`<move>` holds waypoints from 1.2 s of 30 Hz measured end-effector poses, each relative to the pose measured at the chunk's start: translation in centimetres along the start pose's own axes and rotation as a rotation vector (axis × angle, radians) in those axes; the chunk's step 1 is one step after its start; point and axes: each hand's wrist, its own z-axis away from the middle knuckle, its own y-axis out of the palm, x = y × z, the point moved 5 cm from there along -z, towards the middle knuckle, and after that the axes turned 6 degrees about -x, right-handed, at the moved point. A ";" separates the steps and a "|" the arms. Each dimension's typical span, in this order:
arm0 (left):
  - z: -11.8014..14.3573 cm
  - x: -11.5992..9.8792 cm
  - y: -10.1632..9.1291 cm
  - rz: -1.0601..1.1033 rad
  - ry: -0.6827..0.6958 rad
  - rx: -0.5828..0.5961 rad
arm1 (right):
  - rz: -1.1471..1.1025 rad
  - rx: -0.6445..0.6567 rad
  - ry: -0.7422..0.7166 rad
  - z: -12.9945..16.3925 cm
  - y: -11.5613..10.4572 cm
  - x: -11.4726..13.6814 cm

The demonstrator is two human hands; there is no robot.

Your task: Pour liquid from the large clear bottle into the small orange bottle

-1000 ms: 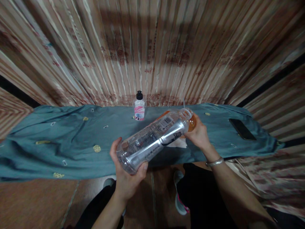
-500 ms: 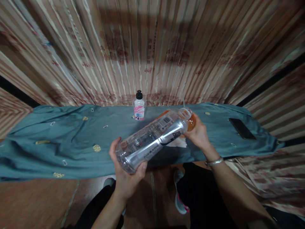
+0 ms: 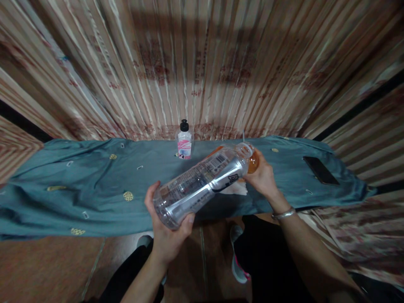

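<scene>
Looking down from the head cam at a big clear bottle with a silver label, held slantwise over the near side of a teal cloth. Gripped round the base end by the left hand — thumb on the near side, fingers on the far side, spread about as wide as the bottle and holding on. Pointing up and to the right from that palm, with the neck end right by the right hand. Curled around an orange see-through thing with that one, partly hidden behind the bottle — can't tell exactly what, or whether also touching the neck. Wearing a silver bracelet on the right wrist. Peeking out below the neck end: a white sheet, mostly covered. Standing upright farther back, apart from both hands: a small bottle with a black cap and pink label. Lying flat off to the right: a black phone.
</scene>
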 end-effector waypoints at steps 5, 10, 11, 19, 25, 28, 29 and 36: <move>0.0 0.1 -0.1 0.000 -0.005 0.004 | -0.001 -0.011 -0.001 0.0 0.0 -0.3; 0.1 0.0 0.1 0.009 -0.010 0.006 | -0.010 -0.016 -0.012 0.0 -0.1 -0.3; 0.0 0.0 0.1 0.011 -0.008 0.007 | -0.012 -0.019 -0.012 0.0 -0.1 -0.2; -0.2 0.0 0.1 -0.005 -0.002 0.000 | -0.023 -0.010 0.002 -0.1 0.0 -0.4; -0.1 -0.2 0.3 0.001 0.000 0.002 | -0.030 -0.002 -0.018 -0.1 0.2 -0.6; -0.2 -0.2 0.3 0.004 -0.003 0.000 | -0.022 -0.003 -0.011 -0.1 0.2 -0.4; -0.2 -0.2 0.3 0.002 -0.003 0.000 | -0.014 -0.009 -0.008 0.0 0.1 -0.3; -0.1 -0.2 0.2 -0.019 0.003 0.009 | -0.008 -0.001 0.003 0.0 0.0 -0.1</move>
